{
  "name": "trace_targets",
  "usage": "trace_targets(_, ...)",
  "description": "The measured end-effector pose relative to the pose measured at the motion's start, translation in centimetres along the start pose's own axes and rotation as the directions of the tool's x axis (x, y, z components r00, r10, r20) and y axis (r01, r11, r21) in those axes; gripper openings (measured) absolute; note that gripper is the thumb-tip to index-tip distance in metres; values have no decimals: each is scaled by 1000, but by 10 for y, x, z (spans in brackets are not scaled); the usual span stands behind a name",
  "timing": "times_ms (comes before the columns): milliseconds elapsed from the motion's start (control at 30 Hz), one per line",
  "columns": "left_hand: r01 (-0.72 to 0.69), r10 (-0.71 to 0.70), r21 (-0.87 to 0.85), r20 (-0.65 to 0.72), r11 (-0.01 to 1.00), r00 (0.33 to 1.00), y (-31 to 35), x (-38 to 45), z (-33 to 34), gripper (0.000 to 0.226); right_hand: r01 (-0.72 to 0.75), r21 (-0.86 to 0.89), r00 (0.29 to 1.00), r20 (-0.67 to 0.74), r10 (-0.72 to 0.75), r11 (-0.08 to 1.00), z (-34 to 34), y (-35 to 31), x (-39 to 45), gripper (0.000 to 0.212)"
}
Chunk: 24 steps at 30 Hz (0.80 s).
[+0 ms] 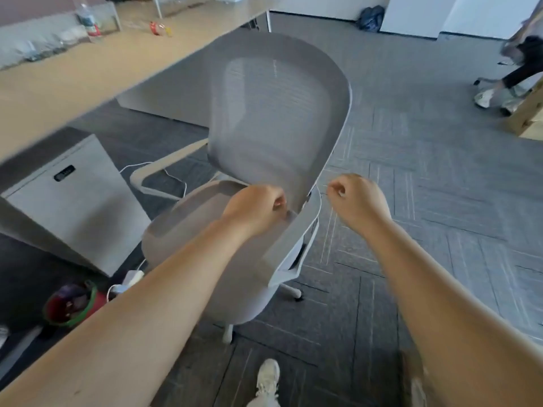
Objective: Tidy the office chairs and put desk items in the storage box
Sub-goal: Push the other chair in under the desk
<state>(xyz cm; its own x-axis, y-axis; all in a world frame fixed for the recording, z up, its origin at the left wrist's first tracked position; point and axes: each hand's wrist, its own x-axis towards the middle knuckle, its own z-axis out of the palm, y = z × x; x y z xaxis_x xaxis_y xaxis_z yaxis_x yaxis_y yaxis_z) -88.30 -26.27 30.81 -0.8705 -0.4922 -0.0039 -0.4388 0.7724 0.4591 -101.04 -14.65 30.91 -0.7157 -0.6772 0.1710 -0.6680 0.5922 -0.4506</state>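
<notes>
A grey mesh office chair with white arms and base stands in front of me, turned partly away from the long wooden desk. My left hand is curled around the lower edge of the backrest, just above the near armrest. My right hand is a closed fist just right of the backrest's edge, a small gap from the frame, with nothing visible in it. On the desk at far left stand a clear plastic bottle and a clear box, with a red packet further along.
A grey drawer cabinet sits under the desk at left. On the floor beside it lie a red-and-green basket, a white power adapter and cables. Another person's legs are at the far right. My shoe is below the chair.
</notes>
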Motion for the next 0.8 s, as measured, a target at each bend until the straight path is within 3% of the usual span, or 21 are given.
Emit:
trace_targets(300,2,-1,-75,8,997,1000,31,142,15,32,-96,-17,995,-38,95,995,-15,54,100,25)
trace_targets(500,138,-154,-165,-89,977,984,48,220,8,46,-72,14,997,-11,72,997,-18,78,169,27)
trace_targets(667,255,-330,-349,-177,902,927,65,284,1,51,18,48,1000,24,-19,999,-23,102,250,26)
trace_targets(800,344,-503,-482,-250,806,827,83,327,-4,60,134,57,987,83,-139,989,-25,121,320,27)
